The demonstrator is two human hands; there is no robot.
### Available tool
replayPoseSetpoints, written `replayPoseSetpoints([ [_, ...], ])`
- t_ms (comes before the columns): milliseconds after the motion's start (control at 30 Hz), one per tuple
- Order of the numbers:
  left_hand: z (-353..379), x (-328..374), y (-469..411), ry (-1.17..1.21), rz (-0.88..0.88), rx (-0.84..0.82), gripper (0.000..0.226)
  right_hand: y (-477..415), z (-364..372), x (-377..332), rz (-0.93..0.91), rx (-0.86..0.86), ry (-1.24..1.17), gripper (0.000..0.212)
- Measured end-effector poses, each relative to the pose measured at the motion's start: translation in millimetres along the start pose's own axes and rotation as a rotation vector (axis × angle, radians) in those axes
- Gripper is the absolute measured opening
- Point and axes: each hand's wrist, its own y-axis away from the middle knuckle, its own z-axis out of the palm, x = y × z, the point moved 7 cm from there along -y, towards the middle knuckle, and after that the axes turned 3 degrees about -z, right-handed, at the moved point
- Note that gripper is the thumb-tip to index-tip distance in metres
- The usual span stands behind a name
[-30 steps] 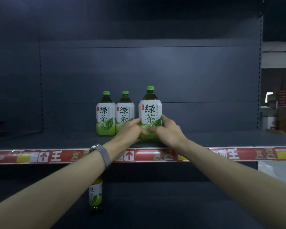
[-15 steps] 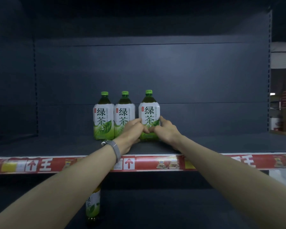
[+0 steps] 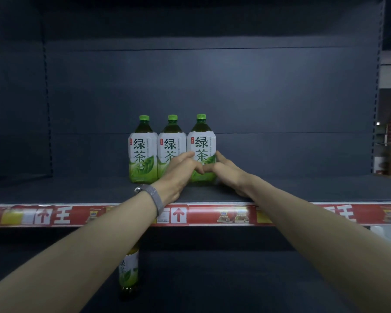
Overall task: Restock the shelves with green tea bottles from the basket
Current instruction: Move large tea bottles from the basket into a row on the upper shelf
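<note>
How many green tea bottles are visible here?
4: left bottle, middle bottle and right bottle on the upper shelf; lower bottle partly behind the left forearm. Others may be hidden.

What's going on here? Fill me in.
A person is stocking green tea. Both hands, left hand and right hand, grip the rightmost bottle low on its sides. It stands upright on the shelf, beside two other bottles in a row. One more bottle stands on the shelf below.

Four green tea bottles [image 3: 142, 152], two hands [image 3: 181, 171]
</note>
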Motion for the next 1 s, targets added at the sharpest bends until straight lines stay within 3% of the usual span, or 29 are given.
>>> replayPoseSetpoints([
  [233,0.4,3.3,8.8,-0.035,0.0,0.001,0.095,5.4,1.6,-6.7,-0.014,-0.041,-0.001,0.073],
  [567,3.6,11.8,13.6,-0.077,-0.007,-0.036,0.068,7.8,-3.4,-9.7,0.021,0.045,0.077,0.078],
  [733,-4.7,32.4,26.4,-0.248,0.018,-0.006,0.024,26.1,-16.5,-20.9,0.081,0.157,0.231,0.055],
  [900,-18.4,56.6,59.1,-0.563,0.127,0.0,0.019,60.2,-25.6,-39.2,0.033,0.214,0.28,0.019],
  [1000,-19.9,71.1,96.1,-0.718,0.218,-0.005,0.02,90.0,-26.2,-56.5,-0.046,0.196,0.388,0.01],
])
